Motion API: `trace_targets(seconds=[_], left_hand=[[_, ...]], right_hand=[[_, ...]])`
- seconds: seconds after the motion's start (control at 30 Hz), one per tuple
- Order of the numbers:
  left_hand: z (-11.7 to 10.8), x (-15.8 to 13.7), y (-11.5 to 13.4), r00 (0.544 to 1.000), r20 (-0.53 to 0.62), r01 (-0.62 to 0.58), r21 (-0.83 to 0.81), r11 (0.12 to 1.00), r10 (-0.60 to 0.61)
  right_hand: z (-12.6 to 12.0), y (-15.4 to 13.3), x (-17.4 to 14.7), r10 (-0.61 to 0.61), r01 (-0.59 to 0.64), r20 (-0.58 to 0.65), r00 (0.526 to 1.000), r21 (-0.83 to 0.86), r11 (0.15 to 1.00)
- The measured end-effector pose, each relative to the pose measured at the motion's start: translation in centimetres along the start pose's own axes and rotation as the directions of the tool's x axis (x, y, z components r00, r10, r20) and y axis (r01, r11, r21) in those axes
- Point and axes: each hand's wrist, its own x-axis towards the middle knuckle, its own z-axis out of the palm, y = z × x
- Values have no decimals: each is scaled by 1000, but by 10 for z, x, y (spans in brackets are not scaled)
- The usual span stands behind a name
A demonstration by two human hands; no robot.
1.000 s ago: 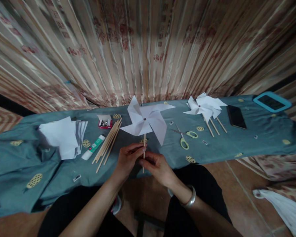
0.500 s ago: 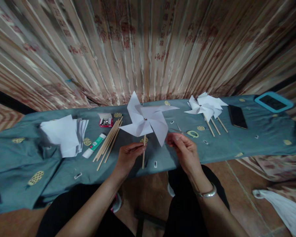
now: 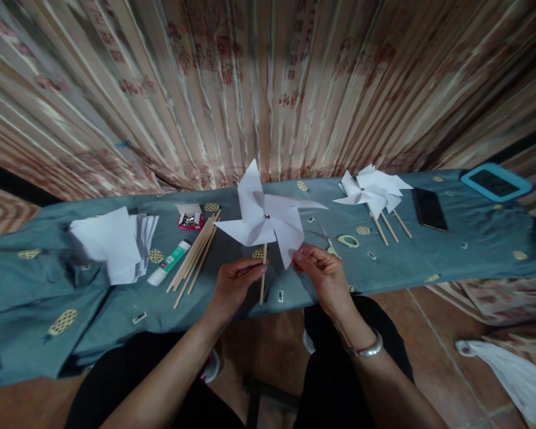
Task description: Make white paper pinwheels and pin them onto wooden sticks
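Note:
A white paper pinwheel [image 3: 252,210] with a metal pin at its centre stands upright on a thin wooden stick [image 3: 263,286]. My left hand [image 3: 236,286] pinches that stick below the blades. At the lower right blade, my right hand [image 3: 324,277] has its thumb and fingers closed at the paper's edge near the tip. Behind the right hand lie scissors [image 3: 347,241] with pale green handles, partly covered by it. To the left of my left hand rests a bundle of wooden sticks [image 3: 196,256].
On the cloth-covered table [image 3: 397,262], the left side holds white paper sheets [image 3: 109,244], a glue stick [image 3: 170,262] and a red box of pins [image 3: 190,217]. Rightward are several finished pinwheels [image 3: 375,190], a phone [image 3: 429,208] and a blue-framed device [image 3: 495,182]. A curtain [image 3: 268,89] hangs behind.
My right hand has moved left to the edge of the lower right blade, uncovering more of the scissors. The pinwheel has turned slightly; my left hand still holds its stick.

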Motion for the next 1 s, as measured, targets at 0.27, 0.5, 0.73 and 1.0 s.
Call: trace_targets(seconds=[0.27, 0.5, 0.73, 1.0], left_hand=[[1, 0, -3, 1000, 19, -3, 10, 1000, 3], [4, -2, 0, 997, 83, 0, -13, 1000, 1], [6, -3, 3, 996, 89, -26, 22, 999, 24], [2, -4, 5, 998, 57, -1, 50, 999, -1]], right_hand=[[9, 5, -3, 80, -80, 53, 995, 8, 997], [15, 7, -5, 76, -77, 118, 990, 1, 997], [20, 11, -9, 43, -28, 165, 985, -92, 995], [-11, -9, -15, -296, 243, -53, 954, -446, 861]])
